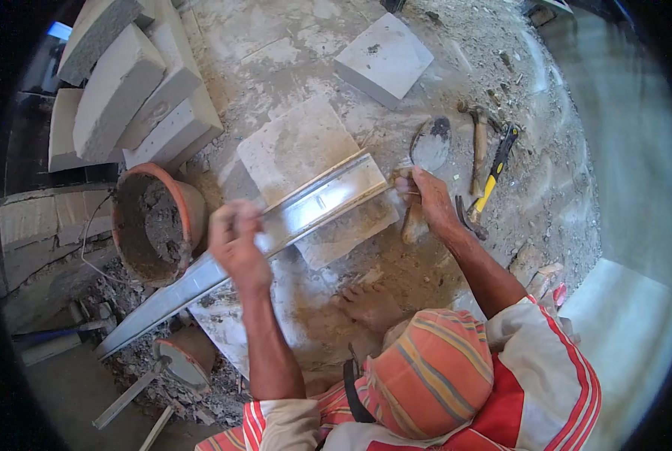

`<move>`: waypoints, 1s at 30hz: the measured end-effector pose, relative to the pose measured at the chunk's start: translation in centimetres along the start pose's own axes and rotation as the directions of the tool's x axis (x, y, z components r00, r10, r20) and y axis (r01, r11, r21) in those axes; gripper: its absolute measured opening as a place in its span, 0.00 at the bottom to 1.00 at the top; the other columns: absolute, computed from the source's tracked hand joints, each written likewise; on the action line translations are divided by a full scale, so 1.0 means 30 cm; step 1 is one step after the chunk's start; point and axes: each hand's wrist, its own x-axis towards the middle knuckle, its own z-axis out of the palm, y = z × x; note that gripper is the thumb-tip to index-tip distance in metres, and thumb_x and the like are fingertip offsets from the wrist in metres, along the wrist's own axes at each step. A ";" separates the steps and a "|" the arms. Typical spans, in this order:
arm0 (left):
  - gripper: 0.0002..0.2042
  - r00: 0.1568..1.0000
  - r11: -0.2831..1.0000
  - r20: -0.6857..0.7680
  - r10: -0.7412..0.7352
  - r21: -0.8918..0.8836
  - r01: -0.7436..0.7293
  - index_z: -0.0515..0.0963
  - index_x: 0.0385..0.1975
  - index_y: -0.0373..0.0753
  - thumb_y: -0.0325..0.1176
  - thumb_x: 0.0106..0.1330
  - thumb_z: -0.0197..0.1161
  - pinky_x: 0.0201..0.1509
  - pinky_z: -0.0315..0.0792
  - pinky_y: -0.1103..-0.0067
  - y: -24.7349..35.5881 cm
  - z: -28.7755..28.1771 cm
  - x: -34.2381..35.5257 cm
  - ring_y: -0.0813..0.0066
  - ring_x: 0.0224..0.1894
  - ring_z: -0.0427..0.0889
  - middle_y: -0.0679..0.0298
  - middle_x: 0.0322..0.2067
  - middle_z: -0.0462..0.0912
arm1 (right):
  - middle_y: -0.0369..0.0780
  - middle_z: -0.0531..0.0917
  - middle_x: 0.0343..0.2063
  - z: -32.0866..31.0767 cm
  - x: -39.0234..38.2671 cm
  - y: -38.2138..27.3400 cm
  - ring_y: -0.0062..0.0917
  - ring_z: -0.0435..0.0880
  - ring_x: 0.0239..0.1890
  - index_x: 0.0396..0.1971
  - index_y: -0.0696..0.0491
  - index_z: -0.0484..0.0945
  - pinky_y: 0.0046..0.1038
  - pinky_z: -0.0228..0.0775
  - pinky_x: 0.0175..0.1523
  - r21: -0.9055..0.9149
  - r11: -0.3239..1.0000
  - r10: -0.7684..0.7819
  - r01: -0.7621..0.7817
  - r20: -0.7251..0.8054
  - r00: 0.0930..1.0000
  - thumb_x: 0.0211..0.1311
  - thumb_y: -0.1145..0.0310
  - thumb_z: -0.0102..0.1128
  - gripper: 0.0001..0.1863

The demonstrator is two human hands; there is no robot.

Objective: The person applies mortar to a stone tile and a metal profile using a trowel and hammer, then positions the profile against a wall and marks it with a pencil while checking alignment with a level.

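A long metal channel [313, 207] lies diagonally across a pale block [298, 143], its far end to the right. Over the channel's middle is my left hand [238, 237], smeared by motion, so its grip and any contact are unclear. Just off the channel's right end, my right hand [424, 194] has its fingers pinched together; whatever is between them is too small to make out. Beside that hand lies a trowel, its blade [431, 144] above the fingers and its wooden handle [413, 225] below them.
A wooden-handled hammer [480, 146] and a yellow-and-black hammer [496, 173] lie at right. Another block [385, 56] sits farther back. Stacked blocks [121, 90] and a mortar-caked bucket [189, 203] stand at left. Below it is a smaller container [189, 361]. A bare foot [367, 304] is near the channel.
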 end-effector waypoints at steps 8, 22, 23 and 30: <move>0.06 0.917 0.978 0.374 -0.136 0.199 0.064 0.81 0.36 0.35 0.29 0.65 0.62 0.36 0.68 0.84 0.016 0.279 -0.040 0.83 0.31 0.74 0.66 0.30 0.82 | 0.38 0.80 0.37 -0.002 -0.068 -0.012 0.21 0.76 0.39 0.42 0.62 0.76 0.26 0.68 0.48 -0.115 0.968 -0.216 0.224 0.078 0.973 0.73 0.53 0.43 0.24; 0.07 0.882 0.911 0.466 -0.074 0.392 -0.130 0.81 0.41 0.37 0.30 0.67 0.60 0.39 0.74 0.76 -0.119 0.368 -0.056 0.71 0.32 0.81 0.56 0.33 0.84 | 0.36 0.79 0.33 -0.079 -0.070 0.092 0.19 0.75 0.36 0.43 0.60 0.76 0.24 0.68 0.45 -0.249 0.944 -0.212 0.216 0.043 0.976 0.73 0.53 0.42 0.24; 0.07 0.880 0.911 0.468 -0.079 0.392 -0.127 0.81 0.41 0.37 0.30 0.67 0.60 0.39 0.74 0.76 -0.124 0.371 -0.058 0.71 0.32 0.81 0.56 0.33 0.84 | 0.36 0.79 0.33 -0.077 -0.075 0.084 0.19 0.75 0.36 0.43 0.60 0.76 0.24 0.68 0.45 -0.264 0.942 -0.207 0.209 0.035 0.978 0.73 0.53 0.43 0.23; 0.07 0.863 0.932 0.502 -0.053 0.336 -0.138 0.81 0.41 0.37 0.29 0.66 0.61 0.44 0.75 0.76 -0.153 0.365 -0.065 0.68 0.39 0.84 0.57 0.37 0.85 | 0.36 0.79 0.33 -0.062 -0.081 0.053 0.18 0.75 0.37 0.43 0.60 0.76 0.23 0.68 0.44 -0.228 0.946 -0.228 0.231 0.041 0.973 0.73 0.54 0.45 0.22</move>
